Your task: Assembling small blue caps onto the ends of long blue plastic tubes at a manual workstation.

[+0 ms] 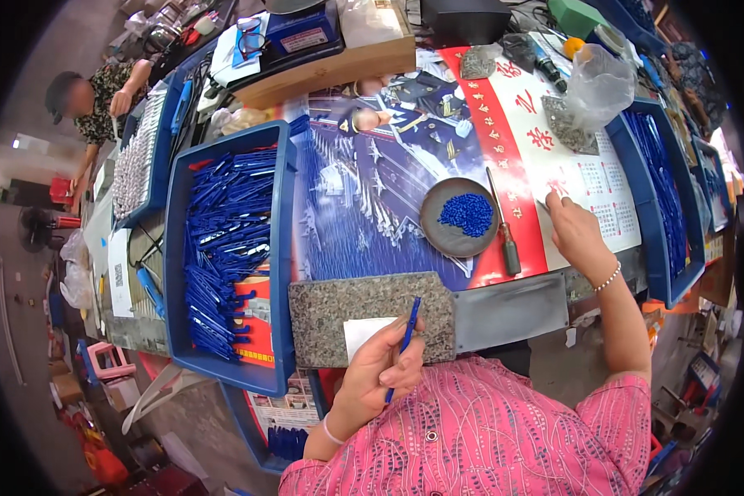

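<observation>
My left hand is closed around a slim blue pen-like stick, held slanting above the front edge of a speckled stone slab. A white paper piece lies on the slab beside that hand. Over the poster to the right, my right hand has its thumb and fingers pinched together. A thin greyish tip shows at those fingertips, too small to name. Left of it lies a screwdriver with a dark handle. A round grey dish beside the screwdriver holds small blue pieces.
At left, a blue tray holds many slim blue sticks; another blue tray stands at right. A clear plastic cup sits near stone pieces. A wooden box lines the back. Another person works far left.
</observation>
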A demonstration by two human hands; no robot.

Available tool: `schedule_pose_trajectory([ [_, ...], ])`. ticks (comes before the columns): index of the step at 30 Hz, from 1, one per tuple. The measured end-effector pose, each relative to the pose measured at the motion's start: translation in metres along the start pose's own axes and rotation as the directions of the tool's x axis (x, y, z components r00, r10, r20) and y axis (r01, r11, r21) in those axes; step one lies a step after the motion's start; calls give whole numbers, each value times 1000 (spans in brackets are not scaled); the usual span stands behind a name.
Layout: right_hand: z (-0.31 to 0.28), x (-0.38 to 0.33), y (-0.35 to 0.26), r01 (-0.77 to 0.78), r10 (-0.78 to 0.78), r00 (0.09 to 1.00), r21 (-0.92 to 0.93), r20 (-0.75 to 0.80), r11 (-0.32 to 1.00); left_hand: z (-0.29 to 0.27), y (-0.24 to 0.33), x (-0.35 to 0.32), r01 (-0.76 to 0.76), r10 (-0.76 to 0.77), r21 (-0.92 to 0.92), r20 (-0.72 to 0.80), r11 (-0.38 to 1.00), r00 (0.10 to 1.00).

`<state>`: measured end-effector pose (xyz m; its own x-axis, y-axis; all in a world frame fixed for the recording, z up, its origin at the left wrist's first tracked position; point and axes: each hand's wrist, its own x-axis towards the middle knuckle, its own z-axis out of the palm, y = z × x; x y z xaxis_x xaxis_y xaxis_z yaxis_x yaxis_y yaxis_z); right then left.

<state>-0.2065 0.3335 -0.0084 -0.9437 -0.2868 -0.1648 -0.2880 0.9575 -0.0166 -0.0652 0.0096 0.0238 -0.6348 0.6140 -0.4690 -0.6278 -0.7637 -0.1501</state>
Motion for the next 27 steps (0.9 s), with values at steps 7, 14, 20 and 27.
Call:
schedule_pose_trajectory([
  [7, 1, 7, 14, 135, -133, 991, 141, -26, 981, -1, -2, 1, 1, -2, -78, -12, 997, 1000],
  [14, -17, -11, 11, 0, 89, 994, 787, -70, 616, -1, -6, 3, -29, 26, -50, -56, 998, 998],
  [20, 0, -13, 28, 85, 221, 958, 917, -183, 391, 5, -9, 10, -11, 10, -27, -64, 1000, 998],
  [27, -13, -21, 19, 105, 318, 947, 894, 44, -436, 9, -11, 14, -24, 30, 54, -104, 998, 994],
])
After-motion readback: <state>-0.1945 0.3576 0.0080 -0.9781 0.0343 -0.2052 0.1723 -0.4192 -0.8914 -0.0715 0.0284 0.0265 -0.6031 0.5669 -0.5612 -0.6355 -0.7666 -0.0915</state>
